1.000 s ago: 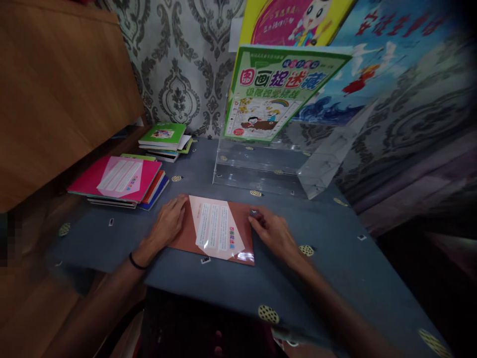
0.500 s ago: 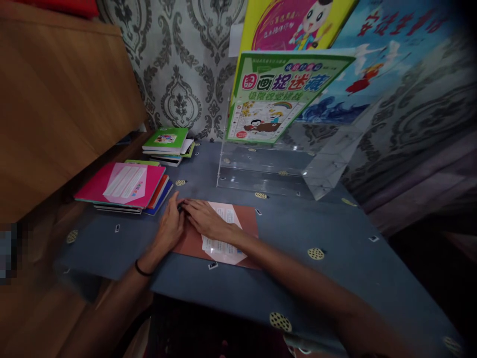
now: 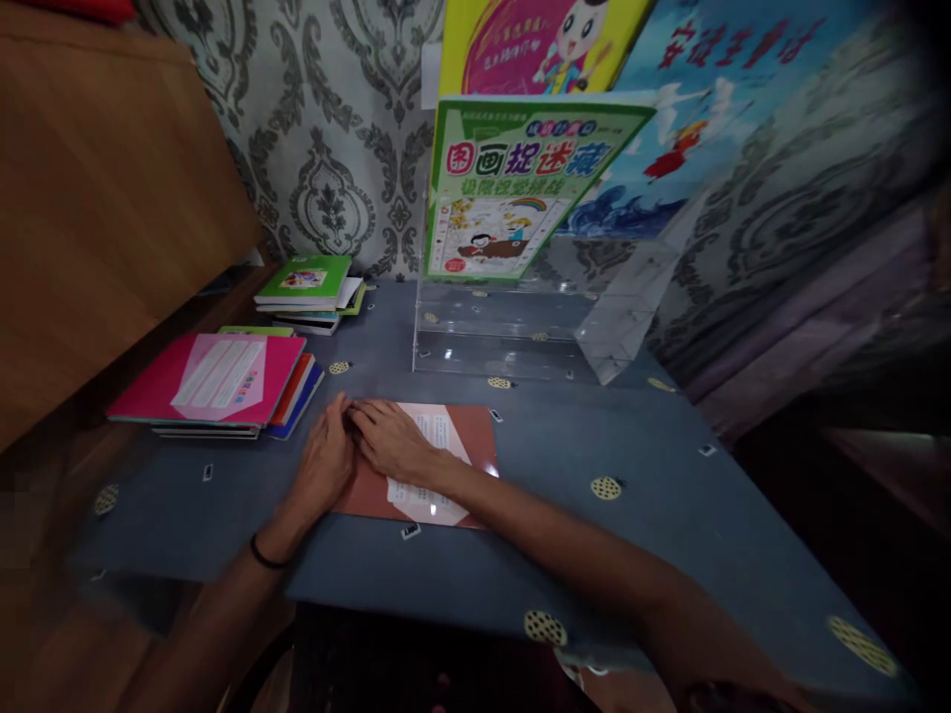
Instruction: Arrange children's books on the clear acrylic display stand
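Note:
A thin reddish-brown book [image 3: 479, 441] with a pale printed panel lies flat on the table before me. My left hand [image 3: 327, 458] rests along its left edge, fingers stretched out and close together. Across the upper left part of the cover lies my right hand [image 3: 392, 438], palm down, its fingers extended. The right fingertips meet the left hand near the book's top left corner. What lies between the fingertips there is hidden in shadow. A black band [image 3: 267, 555] circles my left wrist.
Left of the hands is a stack of books with a pink one [image 3: 215, 381] on top. Behind it sits another stack under a green book [image 3: 304, 277]. A clear acrylic stand [image 3: 505, 352] holds several picture books at the back. A wooden cabinet [image 3: 111, 188] borders the left side.
The view has turned slightly, so the table and books appear further left. Both hands stay at the brown book's left side, and the dark gap between their fingertips looks smaller.

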Motion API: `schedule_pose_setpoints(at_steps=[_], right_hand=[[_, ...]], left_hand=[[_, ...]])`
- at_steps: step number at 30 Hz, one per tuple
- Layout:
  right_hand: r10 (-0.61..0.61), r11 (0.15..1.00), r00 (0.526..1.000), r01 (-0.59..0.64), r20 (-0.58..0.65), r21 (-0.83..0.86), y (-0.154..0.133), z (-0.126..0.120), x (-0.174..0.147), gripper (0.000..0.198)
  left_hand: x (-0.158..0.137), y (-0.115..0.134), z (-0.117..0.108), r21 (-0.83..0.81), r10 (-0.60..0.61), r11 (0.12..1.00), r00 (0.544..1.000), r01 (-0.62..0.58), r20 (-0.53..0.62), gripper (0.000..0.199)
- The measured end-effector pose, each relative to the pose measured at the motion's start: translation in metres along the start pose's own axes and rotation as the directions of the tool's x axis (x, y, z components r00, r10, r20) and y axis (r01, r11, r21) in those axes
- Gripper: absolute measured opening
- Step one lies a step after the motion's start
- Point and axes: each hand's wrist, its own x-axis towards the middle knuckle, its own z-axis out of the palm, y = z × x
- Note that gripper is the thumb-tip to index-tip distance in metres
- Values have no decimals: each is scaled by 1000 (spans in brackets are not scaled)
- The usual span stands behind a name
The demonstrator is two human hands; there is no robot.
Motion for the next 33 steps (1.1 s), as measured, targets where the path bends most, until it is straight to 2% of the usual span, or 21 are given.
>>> schedule_pose_setpoints(at_steps=[4, 8, 11, 23, 28, 33], right_hand=[[22, 999, 1000, -22, 18, -25, 0, -2, -2, 32], [-4, 1000, 996, 2, 86, 30, 7, -7, -9, 41], [24, 998, 993, -31, 120, 57, 14, -10, -18, 47], [111, 988, 987, -123, 119, 95, 28, -26, -56, 43], [173, 981, 977, -183, 128, 71, 32, -33, -73, 45], [155, 982, 984, -163, 91, 93, 30, -32, -74, 46]], left_hand=[[1, -1, 1, 32, 18, 999, 1000, -19, 20, 58], [1, -1, 1, 68, 33, 997, 999, -35, 25, 50], [1, 0, 1, 101, 20, 995, 999, -23, 36, 47], [0, 1, 0, 201, 65, 977, 997, -74, 49, 44], [3, 11, -7, 286, 96, 949, 986, -131, 133, 45], [13, 40, -1, 305, 215, 904, 937, -298, 276, 45]])
